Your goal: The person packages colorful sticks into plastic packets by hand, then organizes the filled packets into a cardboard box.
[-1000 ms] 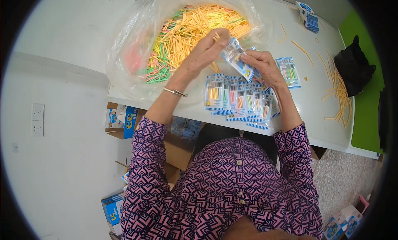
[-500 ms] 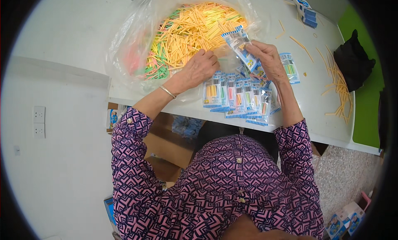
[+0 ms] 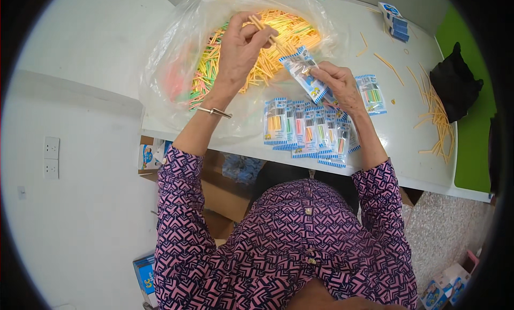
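A few yellow sticks [image 3: 256,22] now raised over clear bag [image 3: 163,61], pinched by left hand [image 3: 239,48]; right hand [image 3: 341,86] grips packet [image 3: 305,78], sticks just outside it.

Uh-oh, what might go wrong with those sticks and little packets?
The left grip pinches thin yellow sticks whose ends poke out, so one might slip free. The overlapping packets lie near the table's front edge, close beside the right forearm, so a bump could perhaps knock some off.

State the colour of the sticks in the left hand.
The sticks are a tan-yellow, best seen in the head view.
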A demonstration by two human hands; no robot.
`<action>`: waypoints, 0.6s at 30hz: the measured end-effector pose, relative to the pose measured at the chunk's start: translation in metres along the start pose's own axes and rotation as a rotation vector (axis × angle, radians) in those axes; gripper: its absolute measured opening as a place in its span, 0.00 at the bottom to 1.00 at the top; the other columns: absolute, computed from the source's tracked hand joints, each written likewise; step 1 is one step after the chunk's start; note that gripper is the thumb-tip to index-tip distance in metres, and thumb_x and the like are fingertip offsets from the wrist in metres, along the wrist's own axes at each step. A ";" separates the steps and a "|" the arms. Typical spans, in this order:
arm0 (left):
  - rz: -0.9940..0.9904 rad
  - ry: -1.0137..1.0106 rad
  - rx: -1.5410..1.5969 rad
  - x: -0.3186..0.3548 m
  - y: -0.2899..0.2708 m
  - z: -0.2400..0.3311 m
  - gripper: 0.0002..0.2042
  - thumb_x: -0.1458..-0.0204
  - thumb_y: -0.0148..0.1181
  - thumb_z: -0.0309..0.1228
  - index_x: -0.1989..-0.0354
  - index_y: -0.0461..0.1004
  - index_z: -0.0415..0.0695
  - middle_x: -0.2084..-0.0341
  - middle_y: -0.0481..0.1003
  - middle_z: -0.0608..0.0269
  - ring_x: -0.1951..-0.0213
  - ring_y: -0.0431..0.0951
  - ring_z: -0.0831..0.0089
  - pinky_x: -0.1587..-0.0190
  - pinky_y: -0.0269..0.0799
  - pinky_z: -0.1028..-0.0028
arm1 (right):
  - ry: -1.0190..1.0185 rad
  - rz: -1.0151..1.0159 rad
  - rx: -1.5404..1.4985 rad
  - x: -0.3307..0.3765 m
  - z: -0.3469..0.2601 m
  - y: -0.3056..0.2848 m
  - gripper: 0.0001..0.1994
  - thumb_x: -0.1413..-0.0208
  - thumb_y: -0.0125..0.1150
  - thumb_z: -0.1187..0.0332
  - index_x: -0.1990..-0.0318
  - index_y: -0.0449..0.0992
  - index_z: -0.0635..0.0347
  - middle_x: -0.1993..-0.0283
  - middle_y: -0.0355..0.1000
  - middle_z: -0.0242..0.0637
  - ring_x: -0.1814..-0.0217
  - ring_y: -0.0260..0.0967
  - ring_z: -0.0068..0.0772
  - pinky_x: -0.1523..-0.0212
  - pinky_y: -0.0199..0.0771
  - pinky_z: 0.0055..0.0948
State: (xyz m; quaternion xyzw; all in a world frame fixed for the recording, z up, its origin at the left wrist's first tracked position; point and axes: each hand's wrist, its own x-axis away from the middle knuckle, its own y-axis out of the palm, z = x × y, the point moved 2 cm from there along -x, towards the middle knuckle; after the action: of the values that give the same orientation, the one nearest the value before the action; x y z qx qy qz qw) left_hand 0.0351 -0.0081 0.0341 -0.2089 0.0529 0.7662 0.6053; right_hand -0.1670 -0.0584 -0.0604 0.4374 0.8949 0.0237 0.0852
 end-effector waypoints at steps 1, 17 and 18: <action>0.020 0.041 0.042 -0.001 0.004 0.003 0.12 0.46 0.54 0.25 0.55 0.62 0.39 0.70 0.78 0.57 0.69 0.75 0.78 0.65 0.71 0.80 | 0.006 -0.001 0.009 0.000 -0.001 0.002 0.10 0.44 0.57 0.68 0.67 0.77 0.68 0.72 0.67 0.25 0.74 0.61 0.11 0.77 0.59 0.14; -0.002 0.051 -0.095 0.015 0.025 -0.020 0.12 0.47 0.54 0.27 0.54 0.72 0.39 0.72 0.79 0.60 0.67 0.76 0.81 0.59 0.68 0.78 | -0.015 0.036 -0.010 0.003 -0.002 0.009 0.10 0.43 0.56 0.67 0.64 0.78 0.65 0.74 0.69 0.24 0.82 0.60 0.09 0.87 0.55 0.13; 0.037 0.083 -0.086 0.014 0.025 -0.016 0.12 0.46 0.54 0.27 0.54 0.72 0.39 0.71 0.79 0.60 0.66 0.76 0.79 0.59 0.69 0.77 | -0.015 0.041 -0.017 0.003 -0.003 0.008 0.10 0.43 0.56 0.66 0.64 0.78 0.65 0.74 0.69 0.24 0.82 0.60 0.09 0.87 0.55 0.12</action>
State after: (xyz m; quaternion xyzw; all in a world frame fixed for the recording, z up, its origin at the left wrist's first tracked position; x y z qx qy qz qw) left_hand 0.0131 -0.0072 0.0102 -0.2653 0.0489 0.7694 0.5790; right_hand -0.1630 -0.0506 -0.0574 0.4549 0.8849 0.0298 0.0953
